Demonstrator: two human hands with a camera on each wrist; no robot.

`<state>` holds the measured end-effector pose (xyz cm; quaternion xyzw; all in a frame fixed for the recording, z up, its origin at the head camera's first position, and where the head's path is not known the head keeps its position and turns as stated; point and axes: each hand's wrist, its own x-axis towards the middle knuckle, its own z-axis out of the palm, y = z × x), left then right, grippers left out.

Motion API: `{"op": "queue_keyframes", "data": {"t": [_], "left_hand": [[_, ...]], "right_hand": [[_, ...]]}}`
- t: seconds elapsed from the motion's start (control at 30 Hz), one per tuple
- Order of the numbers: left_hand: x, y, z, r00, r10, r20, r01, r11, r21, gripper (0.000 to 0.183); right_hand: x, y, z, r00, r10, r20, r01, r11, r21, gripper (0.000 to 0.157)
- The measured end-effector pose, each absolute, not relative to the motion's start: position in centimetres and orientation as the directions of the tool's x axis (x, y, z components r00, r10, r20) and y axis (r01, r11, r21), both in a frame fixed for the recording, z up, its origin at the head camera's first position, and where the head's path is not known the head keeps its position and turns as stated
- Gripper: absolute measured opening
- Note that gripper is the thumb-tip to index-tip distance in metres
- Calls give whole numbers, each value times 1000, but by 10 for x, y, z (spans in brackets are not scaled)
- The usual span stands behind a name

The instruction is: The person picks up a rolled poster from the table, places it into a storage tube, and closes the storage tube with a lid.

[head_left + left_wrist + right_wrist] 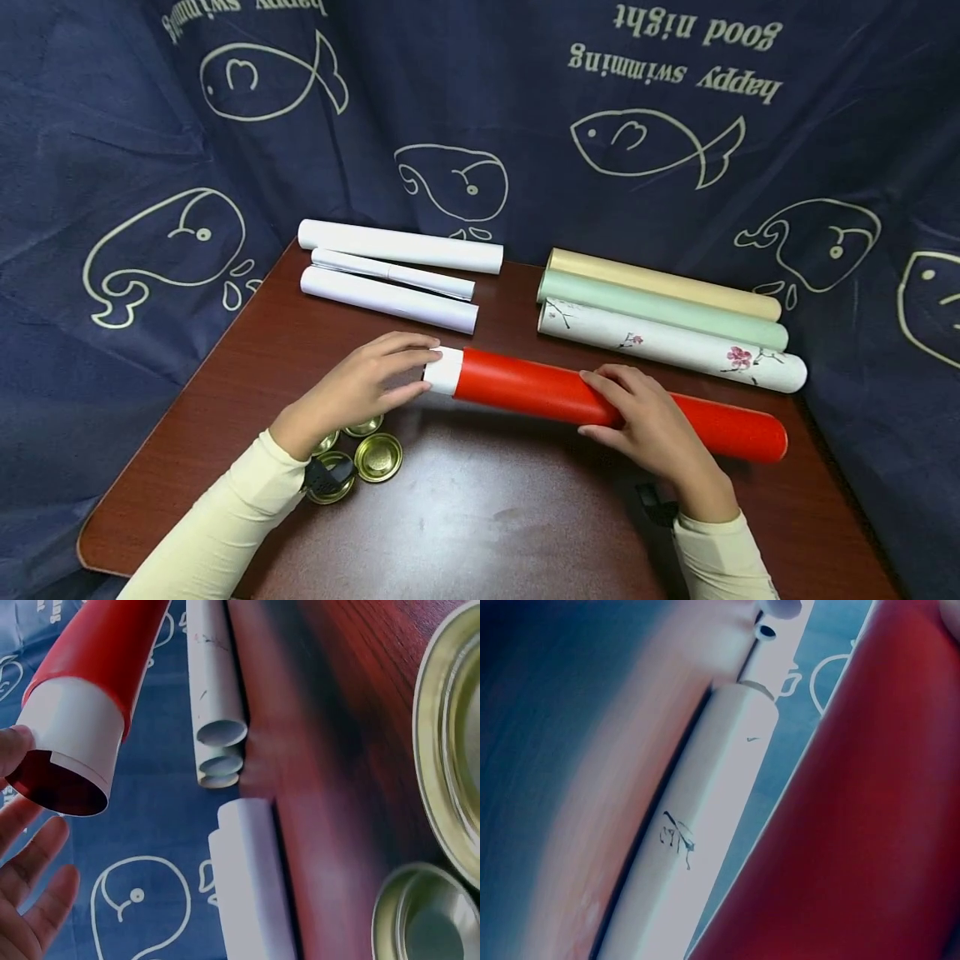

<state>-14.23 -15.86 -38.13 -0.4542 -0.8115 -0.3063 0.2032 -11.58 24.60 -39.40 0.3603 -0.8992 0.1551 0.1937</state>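
A long red roll [525, 384] with a white inner end [444, 371] lies slantwise in front of me. My right hand [637, 412] grips it from above past its middle, thumb on the near side. At its left end, my left hand [375, 371] touches the white rim with its fingertips, the other fingers spread loosely. The left wrist view looks into the hollow end of the white inner tube [71, 720], a digit resting on its outside. In the right wrist view the red roll [855, 802] fills the right side, and most of the right hand is hidden.
Several white rolls [390, 300] lie at the back left. At the back right are a yellow roll [660, 283], a green roll [660, 311] and a floral white roll [675, 346]. Several gold lids [378, 457] sit beside my left wrist. A dark blue cloth [525, 100] hangs behind the table.
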Motion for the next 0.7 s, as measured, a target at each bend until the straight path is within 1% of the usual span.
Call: {"op": "queue_keyframes", "data": {"t": [0.2, 0.33, 0.47, 0.7], "left_hand": [[-147, -147, -390, -519, 588, 620, 855, 346, 387, 45], [-147, -139, -394, -552, 554, 623, 832, 320, 453, 46], [-148, -134, -395, -594, 502, 629, 801, 296, 520, 46], [-143, -127, -398, -635, 473, 610, 767, 300, 567, 44]], "right_hand": [[-118, 242, -394, -656, -594, 465, -718, 682, -142, 65], [-120, 240, -394, -649, -593, 476, -722, 677, -143, 63], [-122, 240, -392, -660, -579, 479, -714, 682, -158, 63], [-122, 244, -392, -665, -573, 479, -710, 684, -167, 64]]}}
